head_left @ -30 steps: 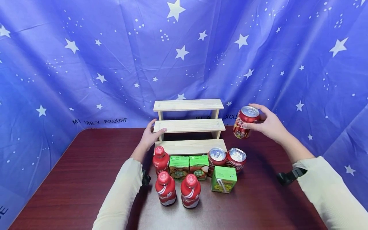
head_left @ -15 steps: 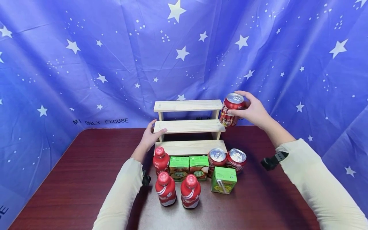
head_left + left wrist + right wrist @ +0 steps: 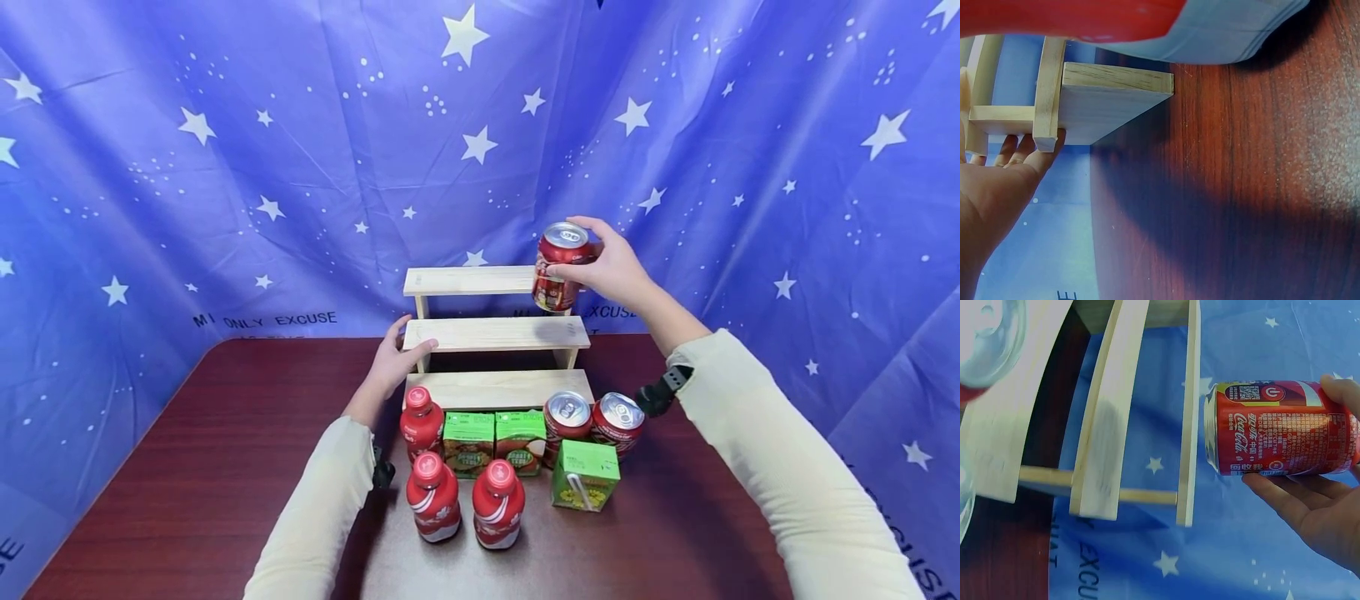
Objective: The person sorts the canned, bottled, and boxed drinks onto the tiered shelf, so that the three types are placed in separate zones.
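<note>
My right hand grips a red Coca-Cola can between thumb and fingers, holding it upright at the right end of the top board. In the right wrist view, a thin gap separates the base of the can from the top board's edge. With the thumb on the middle board and the other fingers around its left end, my left hand holds the three-step wooden rack. The left wrist view has those fingers against the rack's side frame.
Before the rack stand several red bottles, two brown-and-green cartons, a green carton with a straw and two more red cans. A blue star-print curtain hangs behind the dark red table.
My right hand has carried the can left and upward, from beside the rack to the top board's right end. The left hand keeps its hold on the rack.
</note>
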